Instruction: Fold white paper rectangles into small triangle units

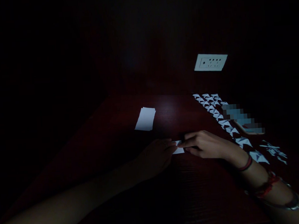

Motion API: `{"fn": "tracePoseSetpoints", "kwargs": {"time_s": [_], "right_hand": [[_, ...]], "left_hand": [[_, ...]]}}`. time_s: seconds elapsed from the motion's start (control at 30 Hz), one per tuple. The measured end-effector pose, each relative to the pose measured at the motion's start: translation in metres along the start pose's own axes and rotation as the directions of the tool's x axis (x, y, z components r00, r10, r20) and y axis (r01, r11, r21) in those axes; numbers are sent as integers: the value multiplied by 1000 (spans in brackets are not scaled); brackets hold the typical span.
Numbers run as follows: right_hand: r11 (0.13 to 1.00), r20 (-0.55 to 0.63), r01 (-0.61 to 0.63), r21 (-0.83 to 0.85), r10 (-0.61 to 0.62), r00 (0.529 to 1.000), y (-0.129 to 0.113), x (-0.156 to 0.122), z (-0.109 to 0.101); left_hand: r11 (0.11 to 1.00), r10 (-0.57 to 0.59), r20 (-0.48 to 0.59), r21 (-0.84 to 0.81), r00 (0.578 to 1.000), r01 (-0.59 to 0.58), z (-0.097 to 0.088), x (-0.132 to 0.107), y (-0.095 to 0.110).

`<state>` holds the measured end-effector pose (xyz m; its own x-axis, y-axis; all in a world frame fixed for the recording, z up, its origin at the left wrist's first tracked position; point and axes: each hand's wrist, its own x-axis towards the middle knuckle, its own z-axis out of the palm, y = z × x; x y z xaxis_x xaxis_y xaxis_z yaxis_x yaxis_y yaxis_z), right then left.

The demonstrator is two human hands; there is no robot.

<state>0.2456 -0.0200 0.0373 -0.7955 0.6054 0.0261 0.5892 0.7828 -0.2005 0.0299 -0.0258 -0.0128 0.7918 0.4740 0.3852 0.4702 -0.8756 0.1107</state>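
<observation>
We found a person seated or standing at a dark red wood-grained worktop (pixel 207 193), in dim light. A small white rectangular piece of paper (pixel 178 150) lay on the near-middle part, between the two hands. The left hand (pixel 158 155) was in shadow at its left edge, with fingers on the paper; we could not tell whether they were clamped on it or merely pressing. The right hand (pixel 204 144) came in from the right, its fingers spread apart and the index fingertip touching the paper. Its arm bore a dark red band (pixel 246 163) and several bracelets (pixel 270 185).

Beyond the hands, slightly left, we noted a loosely squared stack of white rectangular paper sheets (pixel 145 119). On the right, folded white paper pieces with pointed corners (pixel 217 115) ran in rows from far to near. Right of these lay a flat, pale-edged object (pixel 242 118), obscured by blurred squares, and, nearer, a scatter of thin white scraps (pixel 272 149). We recorded a white rectangular wall socket (pixel 211 62) at far right.
</observation>
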Motion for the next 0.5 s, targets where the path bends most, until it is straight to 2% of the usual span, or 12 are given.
{"fn": "tracePoseSetpoints", "kwargs": {"time_s": [0.2,0.5], "right_hand": [[999,4,7,-33,-7,1000,-2,0,-2],[998,13,13,55,-14,1000,-1,-5,-5]], "left_hand": [[999,-13,37,30,999,12,2,0,-1],[999,-38,101,29,994,35,-6,3,1]]}}
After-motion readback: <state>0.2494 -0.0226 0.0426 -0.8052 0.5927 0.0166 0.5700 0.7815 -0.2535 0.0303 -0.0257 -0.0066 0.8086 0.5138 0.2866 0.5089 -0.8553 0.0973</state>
